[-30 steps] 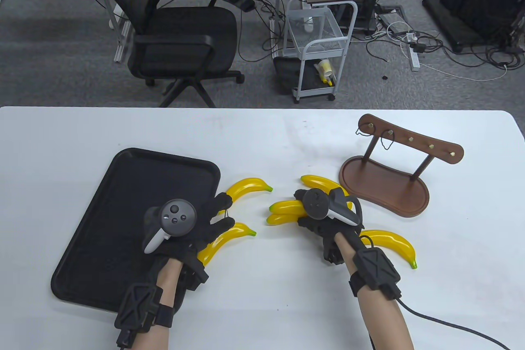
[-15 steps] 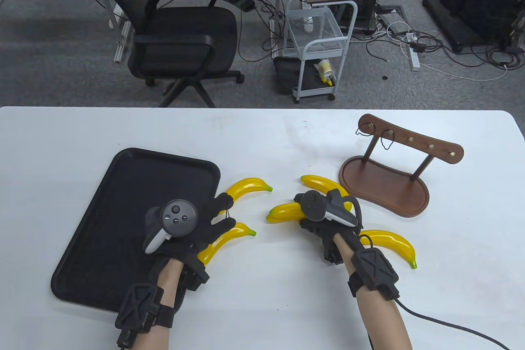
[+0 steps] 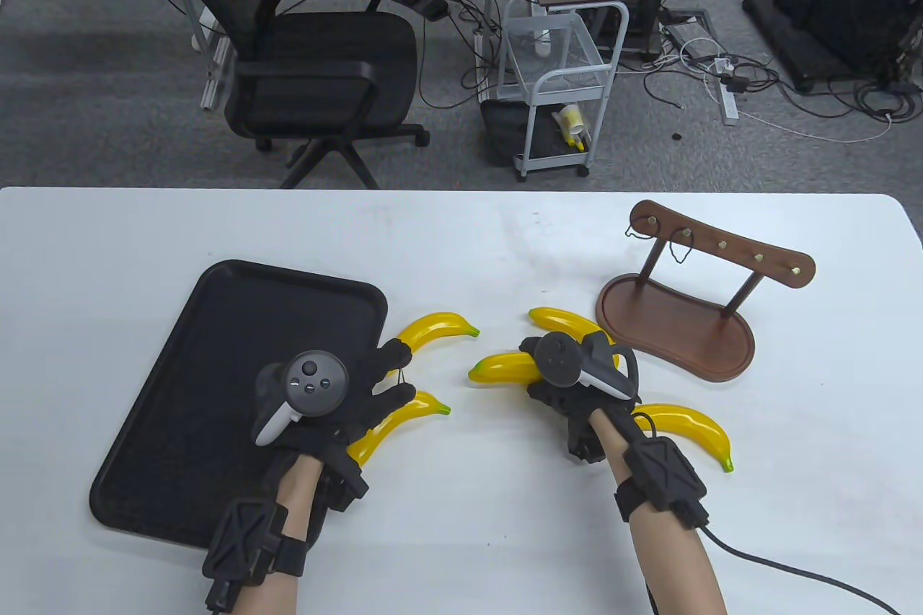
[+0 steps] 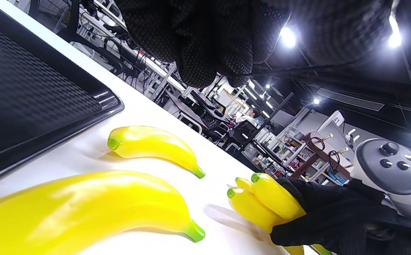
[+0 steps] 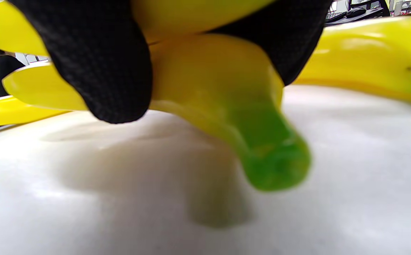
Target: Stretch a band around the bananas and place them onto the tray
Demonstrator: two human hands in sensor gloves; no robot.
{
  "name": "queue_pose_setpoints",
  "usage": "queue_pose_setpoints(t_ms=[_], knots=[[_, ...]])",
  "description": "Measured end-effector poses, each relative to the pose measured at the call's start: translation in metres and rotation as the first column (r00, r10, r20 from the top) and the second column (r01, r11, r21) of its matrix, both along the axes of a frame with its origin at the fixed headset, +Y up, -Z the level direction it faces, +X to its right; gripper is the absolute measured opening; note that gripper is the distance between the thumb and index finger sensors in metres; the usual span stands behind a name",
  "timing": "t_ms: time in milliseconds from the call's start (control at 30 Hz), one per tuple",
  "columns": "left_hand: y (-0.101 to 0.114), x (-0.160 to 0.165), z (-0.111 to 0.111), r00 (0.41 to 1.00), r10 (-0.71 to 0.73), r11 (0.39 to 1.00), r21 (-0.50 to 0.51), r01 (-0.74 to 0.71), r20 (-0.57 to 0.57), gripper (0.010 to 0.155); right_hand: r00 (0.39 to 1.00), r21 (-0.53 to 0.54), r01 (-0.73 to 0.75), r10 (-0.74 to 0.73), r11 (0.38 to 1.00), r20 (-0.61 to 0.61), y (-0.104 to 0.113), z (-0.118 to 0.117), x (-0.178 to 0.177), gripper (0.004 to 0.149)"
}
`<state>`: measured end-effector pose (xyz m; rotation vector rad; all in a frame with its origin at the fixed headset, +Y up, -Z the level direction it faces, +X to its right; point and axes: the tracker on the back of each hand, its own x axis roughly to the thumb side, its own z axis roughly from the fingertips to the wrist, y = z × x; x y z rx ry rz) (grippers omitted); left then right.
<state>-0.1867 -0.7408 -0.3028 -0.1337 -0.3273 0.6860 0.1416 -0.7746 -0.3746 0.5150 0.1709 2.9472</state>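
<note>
White table [image 3: 461, 240] unchanged; right hand [image 3: 577, 373] keeps gripping stacked bananas [image 3: 501, 368], now tighter together, while left hand [image 3: 317, 399] stays spread, pinching a thin band [image 3: 399, 375].

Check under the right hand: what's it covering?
The right hand grips a bunch of bananas; three green tips poke out in the left wrist view. Their far ends are hidden by the glove, and no band shows on them.
</note>
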Motion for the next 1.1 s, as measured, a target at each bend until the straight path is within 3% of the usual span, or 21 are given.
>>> queue_pose_setpoints(t_ms=[533,1100], knots=[[-0.001,0.006,0.0,1.0,-0.002,1.0,-0.001,0.002,0.022,0.069,0.999,0.089,0.033,-0.031,0.996,-0.021,0.041,0.022,-0.001,0.07],[-0.004,0.018,0.001,0.997,0.041,0.998,-0.048,-0.038,0.063,0.071,0.996,0.168,0.063,-0.05,0.984,-0.08,0.065,0.035,-0.014,0.071]])
